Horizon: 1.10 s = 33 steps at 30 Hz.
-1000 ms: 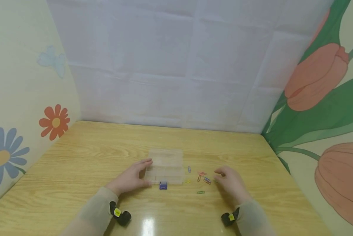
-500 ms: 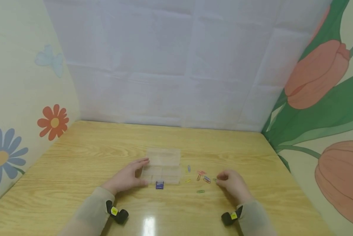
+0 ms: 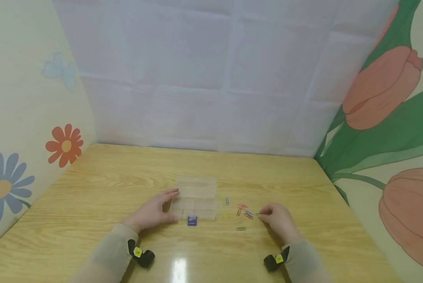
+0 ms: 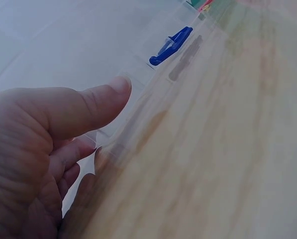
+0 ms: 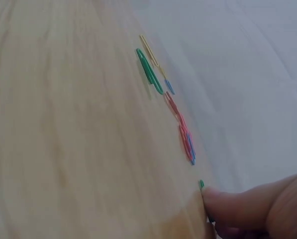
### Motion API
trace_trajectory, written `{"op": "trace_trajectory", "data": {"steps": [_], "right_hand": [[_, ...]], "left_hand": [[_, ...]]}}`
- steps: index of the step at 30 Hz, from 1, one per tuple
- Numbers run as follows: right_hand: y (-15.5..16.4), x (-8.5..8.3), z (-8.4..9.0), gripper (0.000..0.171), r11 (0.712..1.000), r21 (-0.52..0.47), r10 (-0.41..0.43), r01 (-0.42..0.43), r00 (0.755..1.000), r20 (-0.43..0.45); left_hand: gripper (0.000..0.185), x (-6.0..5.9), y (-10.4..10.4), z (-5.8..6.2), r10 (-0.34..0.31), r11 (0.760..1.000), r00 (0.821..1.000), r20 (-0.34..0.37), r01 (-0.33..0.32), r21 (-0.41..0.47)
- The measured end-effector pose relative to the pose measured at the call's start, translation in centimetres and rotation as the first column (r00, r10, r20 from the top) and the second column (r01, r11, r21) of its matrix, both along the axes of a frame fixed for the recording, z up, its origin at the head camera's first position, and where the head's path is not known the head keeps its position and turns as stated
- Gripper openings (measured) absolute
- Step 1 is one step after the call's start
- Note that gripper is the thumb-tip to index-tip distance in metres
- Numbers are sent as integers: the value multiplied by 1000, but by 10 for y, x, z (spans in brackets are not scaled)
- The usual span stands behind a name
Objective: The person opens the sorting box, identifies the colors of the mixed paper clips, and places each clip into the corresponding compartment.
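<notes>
Roughly seven paper clips (image 3: 241, 210), one box (image 3: 195, 197)

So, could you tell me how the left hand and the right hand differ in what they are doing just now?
The left hand rests against the left side of the clear plastic box, fingers fairly straight, while the right hand has its fingertips curled on a green paper clip on the table. The left touches something large; the right something tiny, beside the loose coloured paper clips. Both lie low on the table, with a wrist camera.
</notes>
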State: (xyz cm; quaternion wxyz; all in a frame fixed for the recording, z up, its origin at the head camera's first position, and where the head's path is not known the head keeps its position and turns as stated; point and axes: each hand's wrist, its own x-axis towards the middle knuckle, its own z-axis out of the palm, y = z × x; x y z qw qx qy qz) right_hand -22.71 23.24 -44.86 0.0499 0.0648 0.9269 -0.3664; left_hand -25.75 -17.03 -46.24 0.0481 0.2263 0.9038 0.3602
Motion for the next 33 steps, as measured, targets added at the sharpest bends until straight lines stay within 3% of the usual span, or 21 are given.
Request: {"op": "trace_trajectory", "data": {"steps": [33], "right_hand": [[-5, 1, 2, 5, 991, 111, 73, -69, 997, -30]], "left_hand": [[84, -1, -1, -2, -4, 1000, 1000, -8, 4, 4]]}}
